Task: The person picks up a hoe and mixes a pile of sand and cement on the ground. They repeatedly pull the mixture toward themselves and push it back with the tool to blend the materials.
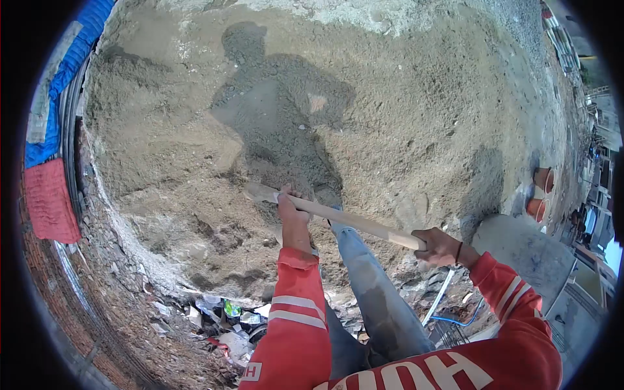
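A long pale wooden handle [364,224] runs slantwise across the front of my body. My left hand [289,203] grips it near its far left end, with the fingers wrapped round it. At the right end, my right hand [437,247] is closed round the handle, a dark band at the wrist. Past my left hand, the handle's left end lies over the sand; whether a tool head is fixed there I cannot make out. Beneath and ahead lies a wide heap of brown sand [416,123], with a shadow on it.
Blue tarp [71,58] and red cloth [51,201] lie at the left beside dark pipes. Rubble and litter [240,322] are near my feet. At the right stand two orange buckets [537,209] and a grey board [523,250].
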`<state>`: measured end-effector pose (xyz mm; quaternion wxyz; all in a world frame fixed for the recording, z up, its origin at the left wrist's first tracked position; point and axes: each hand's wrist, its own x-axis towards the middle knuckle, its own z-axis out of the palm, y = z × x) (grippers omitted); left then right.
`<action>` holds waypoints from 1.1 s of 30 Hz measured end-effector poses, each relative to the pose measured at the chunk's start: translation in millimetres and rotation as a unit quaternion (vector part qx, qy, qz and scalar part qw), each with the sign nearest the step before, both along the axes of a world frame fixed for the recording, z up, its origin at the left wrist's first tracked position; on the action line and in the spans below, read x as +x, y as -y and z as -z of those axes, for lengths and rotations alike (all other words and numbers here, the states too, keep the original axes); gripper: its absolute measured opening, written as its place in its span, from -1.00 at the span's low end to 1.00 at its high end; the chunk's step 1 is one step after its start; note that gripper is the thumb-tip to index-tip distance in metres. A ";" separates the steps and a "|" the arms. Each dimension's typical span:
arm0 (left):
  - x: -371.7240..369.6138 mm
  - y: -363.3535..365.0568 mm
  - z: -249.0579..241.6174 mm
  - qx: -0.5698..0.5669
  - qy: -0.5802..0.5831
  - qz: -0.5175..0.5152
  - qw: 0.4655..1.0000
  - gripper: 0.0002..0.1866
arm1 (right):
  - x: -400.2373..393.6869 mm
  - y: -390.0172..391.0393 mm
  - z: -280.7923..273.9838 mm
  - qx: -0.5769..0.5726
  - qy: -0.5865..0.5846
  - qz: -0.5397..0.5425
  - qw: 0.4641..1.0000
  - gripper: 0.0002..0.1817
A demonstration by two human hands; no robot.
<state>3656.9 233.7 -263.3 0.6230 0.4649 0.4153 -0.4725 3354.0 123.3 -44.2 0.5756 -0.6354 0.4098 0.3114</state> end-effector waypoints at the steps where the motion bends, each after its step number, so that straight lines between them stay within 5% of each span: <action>1: -50.6 33.2 -14.5 0.014 -0.039 -0.006 0.999 -0.84 | -65.5 21.1 -21.4 -0.119 -0.092 -0.061 0.987 -0.69; 3: -170.9 90.0 -66.5 -0.107 -0.169 -0.026 0.980 -0.84 | -161.7 55.2 -76.3 -0.384 -0.175 -0.121 0.898 -0.76; 5: -271.2 122.3 -82.0 -0.222 -0.319 -0.029 0.921 -0.87 | -251.3 81.2 -119.9 -0.474 -0.271 -0.107 0.831 -0.80; 7: -322.5 129.7 -137.9 -0.237 -0.341 -0.020 0.910 -0.88 | -303.8 94.9 -163.9 -0.532 -0.257 -0.116 0.799 -0.78; 10: -313.6 105.6 -180.2 -0.269 -0.325 0.036 0.906 -0.87 | -321.4 85.2 -181.3 -0.532 -0.260 -0.113 0.798 -0.78; 13: -256.3 60.5 -150.9 -0.216 -0.253 0.086 0.939 -0.87 | -284.1 47.5 -131.3 -0.461 -0.213 -0.109 0.855 -0.77; 17: -112.3 -23.7 -29.1 -0.068 -0.083 0.032 0.994 -0.91 | -146.6 -24.5 5.3 -0.337 -0.135 -0.134 0.922 -0.80; 20: 60.7 -109.6 -3.1 0.012 0.098 -0.069 0.993 -0.93 | 10.0 -100.5 104.4 -0.258 -0.031 -0.143 0.955 -0.75; 24: 285.6 -203.3 -168.2 0.076 0.339 -0.095 0.933 -0.89 | 239.1 -211.0 124.3 -0.213 0.261 -0.090 0.937 -0.70; 28: 424.8 -289.3 -323.3 0.002 0.570 -0.102 0.815 -0.86 | 427.8 -291.8 44.5 -0.173 0.422 -0.100 0.884 -0.60; 30: 462.3 -317.9 -359.8 0.033 0.640 -0.062 0.765 -0.85 | 501.2 -327.6 14.9 -0.174 0.435 -0.102 0.877 -0.60; 33: 468.1 -340.0 -327.0 0.147 0.635 -0.083 0.754 -0.84 | 573.6 -364.3 6.3 -0.151 0.439 -0.130 0.876 -0.64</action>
